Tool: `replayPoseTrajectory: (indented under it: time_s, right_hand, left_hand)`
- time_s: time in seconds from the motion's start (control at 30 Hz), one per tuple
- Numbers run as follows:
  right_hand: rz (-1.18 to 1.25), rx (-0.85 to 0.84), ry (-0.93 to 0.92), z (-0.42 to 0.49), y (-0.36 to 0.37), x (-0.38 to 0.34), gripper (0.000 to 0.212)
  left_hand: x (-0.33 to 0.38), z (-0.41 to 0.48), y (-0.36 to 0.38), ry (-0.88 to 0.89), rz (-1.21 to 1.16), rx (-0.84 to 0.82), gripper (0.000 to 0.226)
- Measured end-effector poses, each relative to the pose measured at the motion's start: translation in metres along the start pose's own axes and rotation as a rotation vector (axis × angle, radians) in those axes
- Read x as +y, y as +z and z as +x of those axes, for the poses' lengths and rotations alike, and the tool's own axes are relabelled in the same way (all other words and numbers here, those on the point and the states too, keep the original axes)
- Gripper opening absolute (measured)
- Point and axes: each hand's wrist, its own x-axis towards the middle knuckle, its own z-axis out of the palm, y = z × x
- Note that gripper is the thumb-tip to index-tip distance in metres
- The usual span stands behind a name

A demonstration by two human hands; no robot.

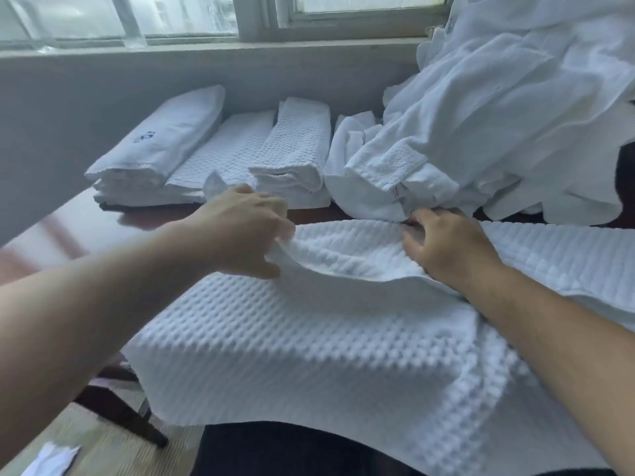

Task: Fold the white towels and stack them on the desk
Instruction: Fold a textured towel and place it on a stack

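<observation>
Both hands (seemingly gripping) — waffle towel

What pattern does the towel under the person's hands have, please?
The towel is plain white with a raised waffle-grid weave, seen in the head view.

The dark wooden desk carries folded towel stacks, an unfolded heap and a waffle towel.

hands apparently gripping waffle towel, folded stacks
</observation>
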Motion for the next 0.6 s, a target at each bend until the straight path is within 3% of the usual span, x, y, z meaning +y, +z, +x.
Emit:
replayPoseTrajectory:
  time_s: [0.07,0.17,0.23,0.3,0.37,0.43,0.5,0.53,0.6]
  right_hand:
    - [-0.173,-0.020,0.017,-0.001,-0.005,-0.007,0.036]
    - [-0.359,0.039,0.016,-0.003,-0.012,-0.032,0.034]
    - [-0.077,0.024,-0.070,-0.007,-0.011,-0.058,0.033]
    - [0.243,-0.165,-0.156,-0.012,-0.007,-0.087,0.042]
    - [0.236,-0.397,-0.231,-0.018,0.004,-0.105,0.060]
    - [0.102,-0.493,-0.270,-0.023,0.016,-0.107,0.071]
    - [0.035,-0.499,-0.277,-0.024,0.023,-0.105,0.077]
    - [0.030,-0.506,-0.269,-0.022,0.024,-0.107,0.080]
    - [0.075,-0.518,-0.250,-0.018,0.025,-0.117,0.092]
  left_hand:
    - [0.000,-0.019,-0.002,-0.059,-0.041,-0.067,0.038]
    - [0.010,-0.027,0.008,-0.132,0.133,0.057,0.035]
    - [0.018,-0.031,0.010,-0.209,0.162,0.063,0.032]
    - [0.020,-0.038,0.012,-0.263,0.158,0.003,0.036]
    - [0.012,-0.047,0.010,-0.280,0.156,-0.106,0.051]
    - [-0.005,-0.061,0.002,-0.349,-0.078,-0.293,0.070]
    - [-0.021,-0.081,-0.013,-0.412,-0.579,-0.434,0.085]
    - [-0.026,-0.089,-0.016,-0.448,-0.772,-0.388,0.086]
    - [-0.037,-0.091,-0.009,-0.620,-0.782,-0.172,0.066]
